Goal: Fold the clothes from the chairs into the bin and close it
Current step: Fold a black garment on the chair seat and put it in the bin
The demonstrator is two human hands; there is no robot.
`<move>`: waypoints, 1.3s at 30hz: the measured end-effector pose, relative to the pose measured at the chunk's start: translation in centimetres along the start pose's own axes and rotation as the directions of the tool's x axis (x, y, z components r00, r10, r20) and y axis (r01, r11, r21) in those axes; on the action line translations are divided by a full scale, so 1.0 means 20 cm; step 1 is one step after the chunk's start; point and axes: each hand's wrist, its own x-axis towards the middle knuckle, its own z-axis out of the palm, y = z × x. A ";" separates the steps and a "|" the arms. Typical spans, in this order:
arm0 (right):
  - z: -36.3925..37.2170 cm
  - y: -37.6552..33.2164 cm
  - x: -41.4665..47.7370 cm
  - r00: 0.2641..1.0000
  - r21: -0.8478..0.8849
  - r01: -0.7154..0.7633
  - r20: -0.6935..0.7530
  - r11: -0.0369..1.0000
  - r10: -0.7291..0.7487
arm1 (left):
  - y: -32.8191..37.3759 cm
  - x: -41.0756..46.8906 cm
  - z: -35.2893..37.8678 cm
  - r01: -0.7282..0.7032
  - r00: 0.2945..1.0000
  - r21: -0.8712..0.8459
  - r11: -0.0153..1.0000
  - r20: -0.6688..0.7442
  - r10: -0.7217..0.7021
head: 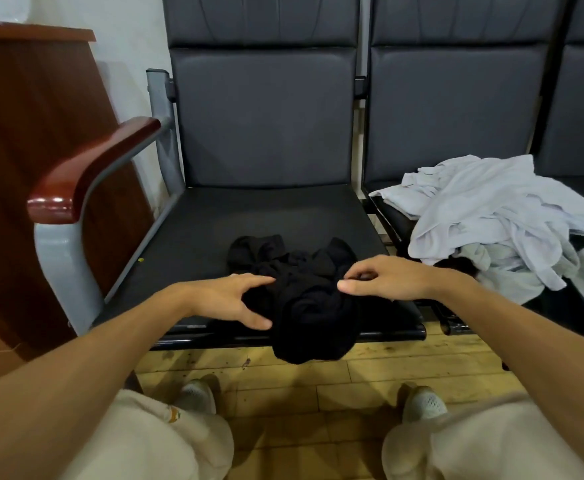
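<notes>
A crumpled black garment (304, 289) lies on the front of the left chair seat (214, 223), and part of it hangs over the seat's front edge. My left hand (228, 299) is at the garment's left side, fingers spread and touching the cloth. My right hand (384, 277) is at its right side, with thumb and fingers curled and pinching the black fabric. A heap of white and pale grey clothes (505, 220) lies on the seat of the chair to the right. No bin is in view.
The dark padded chairs stand joined in a row against the wall. A red-brown wooden armrest (86, 171) on a grey metal frame sticks out at the left. A wooden cabinet (24, 133) stands further left. My knees and shoes are over a wooden floor (301, 382).
</notes>
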 end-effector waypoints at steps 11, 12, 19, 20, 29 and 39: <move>0.01 0.05 0.19 0.999 -0.199 0.036 -0.009 0.979 -0.038 | -0.03 0.24 -0.03 0.022 0.830 0.198 0.980 -0.550 0.092; 0.01 0.06 0.22 0.999 -0.206 0.031 -0.032 0.978 -0.038 | -0.05 0.26 -0.04 0.064 0.801 0.189 0.980 -0.595 0.062; -0.02 0.09 0.34 0.920 -0.261 -0.063 -0.390 0.963 -0.046 | -0.13 0.28 -0.12 0.189 0.582 0.112 0.976 -0.813 -0.019; -0.04 0.08 0.33 0.890 -0.201 -0.039 -0.453 0.979 -0.058 | -0.13 0.27 -0.13 0.189 0.563 0.125 0.974 -0.826 -0.004; -0.15 -0.10 0.15 0.628 0.467 0.286 -0.751 0.837 0.204 | 0.04 0.13 -0.13 -0.008 0.523 0.112 0.994 -0.846 0.100; -0.11 -0.12 0.00 0.804 0.892 0.185 -0.379 0.413 0.459 | 0.35 0.01 0.20 -0.116 0.861 0.433 0.894 -0.404 0.307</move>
